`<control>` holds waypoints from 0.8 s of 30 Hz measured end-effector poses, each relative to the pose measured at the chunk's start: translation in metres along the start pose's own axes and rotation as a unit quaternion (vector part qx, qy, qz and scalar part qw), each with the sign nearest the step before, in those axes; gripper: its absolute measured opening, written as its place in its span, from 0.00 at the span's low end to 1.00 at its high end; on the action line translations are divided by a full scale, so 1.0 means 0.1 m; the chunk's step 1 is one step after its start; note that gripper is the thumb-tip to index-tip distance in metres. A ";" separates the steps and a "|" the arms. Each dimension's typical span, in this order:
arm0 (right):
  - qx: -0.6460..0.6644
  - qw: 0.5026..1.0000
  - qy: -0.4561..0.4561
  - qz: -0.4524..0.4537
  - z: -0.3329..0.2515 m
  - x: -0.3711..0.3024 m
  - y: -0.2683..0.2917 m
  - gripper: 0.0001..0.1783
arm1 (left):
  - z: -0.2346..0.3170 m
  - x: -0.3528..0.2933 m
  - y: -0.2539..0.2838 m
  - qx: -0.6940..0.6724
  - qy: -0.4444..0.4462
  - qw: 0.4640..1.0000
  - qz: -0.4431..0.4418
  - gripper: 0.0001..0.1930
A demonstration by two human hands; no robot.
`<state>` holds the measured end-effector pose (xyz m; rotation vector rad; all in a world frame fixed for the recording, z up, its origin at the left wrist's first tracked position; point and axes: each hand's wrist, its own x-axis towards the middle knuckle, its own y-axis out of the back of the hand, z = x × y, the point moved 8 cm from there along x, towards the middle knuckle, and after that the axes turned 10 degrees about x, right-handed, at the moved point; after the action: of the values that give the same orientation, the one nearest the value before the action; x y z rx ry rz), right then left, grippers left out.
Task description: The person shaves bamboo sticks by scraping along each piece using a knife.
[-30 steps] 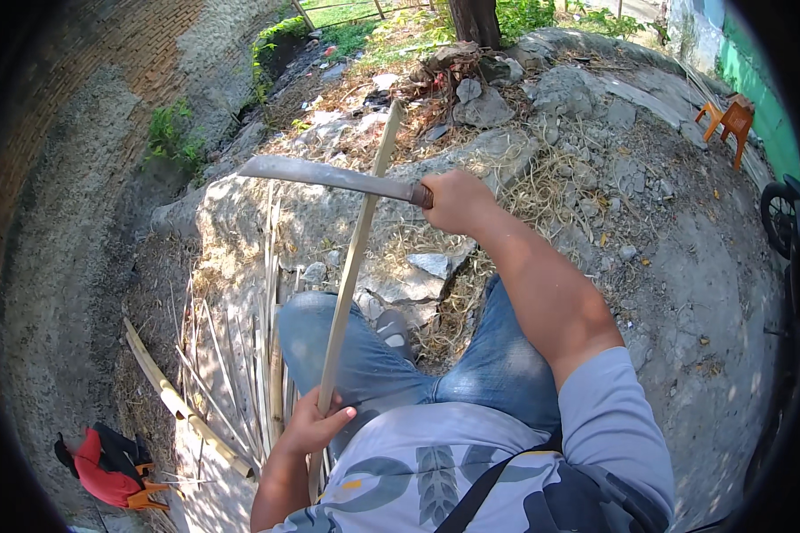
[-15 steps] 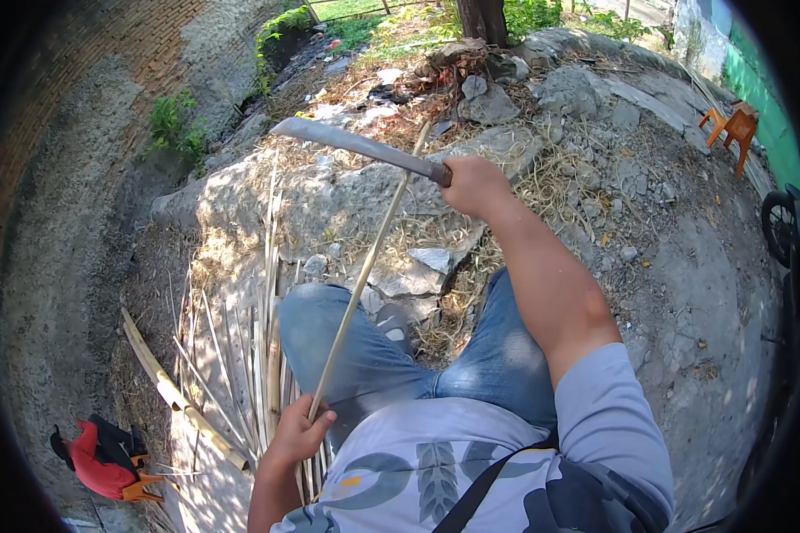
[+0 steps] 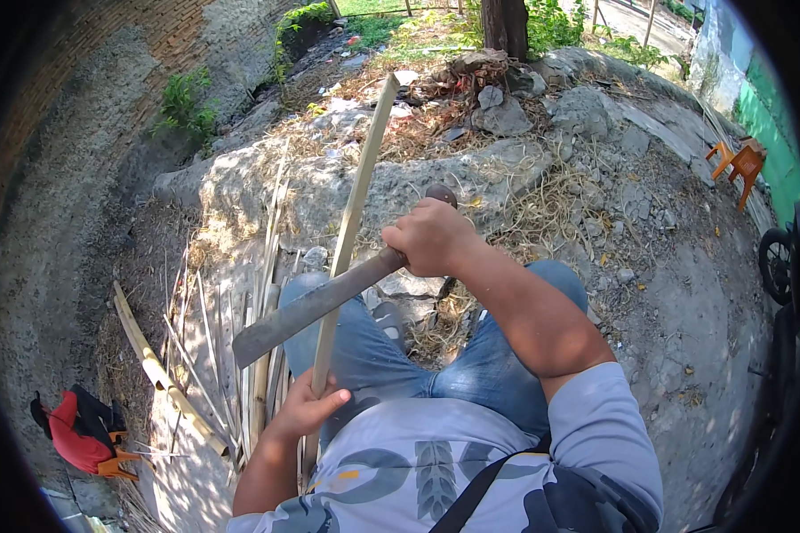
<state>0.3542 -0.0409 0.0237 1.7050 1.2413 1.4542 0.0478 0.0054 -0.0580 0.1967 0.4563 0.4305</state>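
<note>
My right hand (image 3: 431,236) is closed round the dark wooden handle of a machete (image 3: 304,313), above the gap between my knees. Its broad grey blade slants down to the left and crosses over a pale bamboo strip (image 3: 357,191). My left hand (image 3: 309,405) grips that strip low down, beside my left thigh, with the thumb pointing right. From there the strip rises upright and slightly to the right, its far end above the stone ledge. Where blade and strip cross, I cannot tell whether they touch.
Several bamboo strips (image 3: 262,373) lie on the ground to my left, beside a split bamboo pole (image 3: 164,377). A red bag (image 3: 78,435) rests on an orange stool at lower left. Ahead is a rough stone ledge (image 3: 302,191); an orange chair (image 3: 736,167) stands far right.
My right hand has come nearer and lower, swinging the machete's tip down to the left, close to my left knee. The bamboo strip stands more upright and shows its broader face.
</note>
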 end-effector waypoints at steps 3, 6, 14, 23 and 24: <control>0.014 0.993 -0.121 -0.008 0.44 -0.07 0.11 0.10 | 0.02 -0.09 -0.04 -0.016 0.002 0.999 -0.035 0.16; 0.054 0.955 -0.291 0.027 1.01 -0.28 0.26 0.11 | -0.02 -0.13 -0.05 -0.043 0.019 0.996 -0.070 0.18; 0.096 0.927 -0.357 0.062 0.94 -0.32 0.26 0.12 | -0.13 -0.07 -0.03 -0.092 0.074 0.988 -0.100 0.20; 0.025 0.996 -0.081 -0.034 0.30 -0.04 -0.01 0.09 | -0.03 0.04 -0.09 -0.045 0.063 0.984 -0.159 0.19; 0.025 0.996 -0.080 -0.034 0.33 -0.07 0.00 0.09 | 0.04 0.08 -0.05 -0.052 0.064 0.985 -0.149 0.18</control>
<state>0.3859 -0.0429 0.0125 1.7572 1.2460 1.2306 0.0576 0.0038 -0.0592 -0.0023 0.5784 0.1719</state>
